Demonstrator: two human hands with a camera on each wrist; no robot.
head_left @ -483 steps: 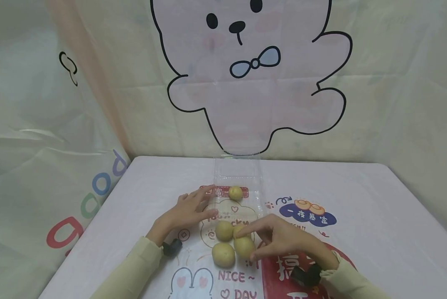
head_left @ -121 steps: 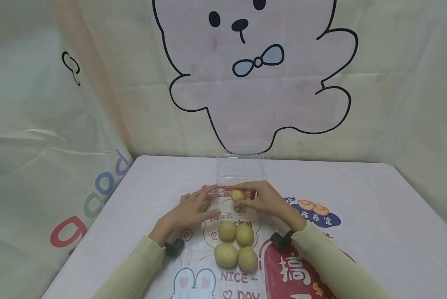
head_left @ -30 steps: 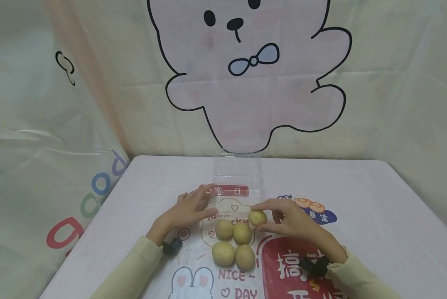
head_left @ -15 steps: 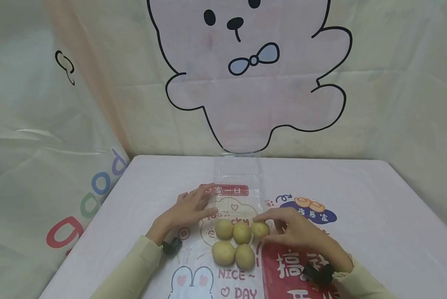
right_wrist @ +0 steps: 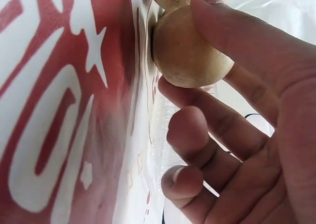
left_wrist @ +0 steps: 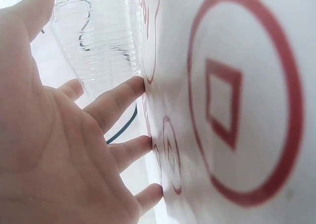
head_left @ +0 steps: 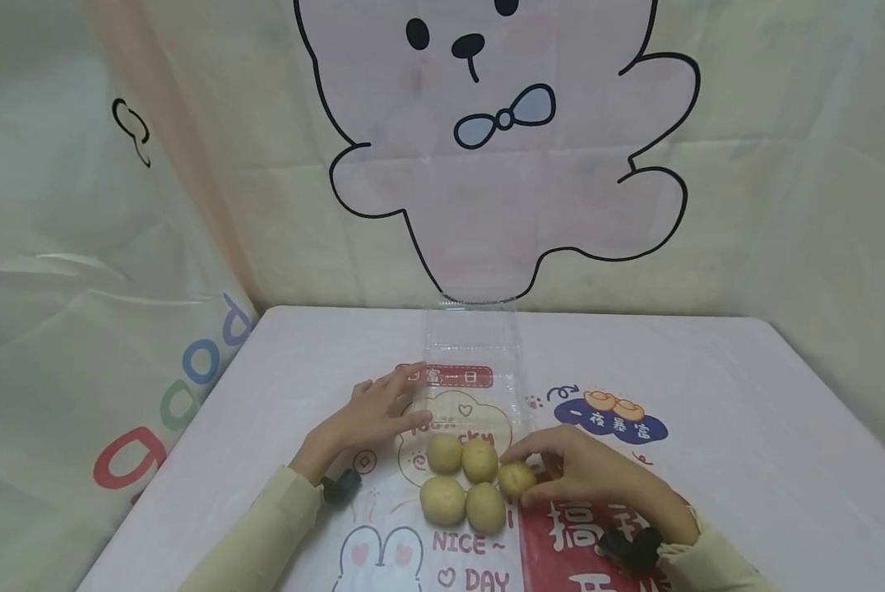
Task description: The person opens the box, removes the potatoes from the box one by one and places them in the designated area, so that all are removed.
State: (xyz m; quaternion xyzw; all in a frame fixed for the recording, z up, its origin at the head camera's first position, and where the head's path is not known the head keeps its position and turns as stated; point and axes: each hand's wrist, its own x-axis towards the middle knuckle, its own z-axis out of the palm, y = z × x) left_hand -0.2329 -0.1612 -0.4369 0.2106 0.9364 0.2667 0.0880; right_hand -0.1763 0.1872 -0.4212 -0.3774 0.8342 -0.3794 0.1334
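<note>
My right hand (head_left: 586, 469) pinches a small round potato (head_left: 517, 479) between thumb and fingers, at the right end of a group. In the right wrist view that potato (right_wrist: 190, 49) sits at the printed tabletop, with another potato behind it. Several more potatoes (head_left: 442, 501) stand close together in two short rows to its left. A clear plastic clamshell box (head_left: 516, 386) lies beyond them with its lid folded back; no potato shows inside it. My left hand (head_left: 368, 419) rests at the box's left side, fingers spread. In the left wrist view its fingertips (left_wrist: 138, 86) touch the tabletop near the clear plastic.
A white cloth (head_left: 324, 345) with printed drawings and red lettering covers the table. Behind it hangs a pale curtain (head_left: 768, 205) with a large cartoon bear. Each wrist wears a small black camera (head_left: 341, 488).
My right hand has taken the potato from the box and brought it nearer, to the right of the others. Over the last second it slid closer to me. The left hand stays put.
</note>
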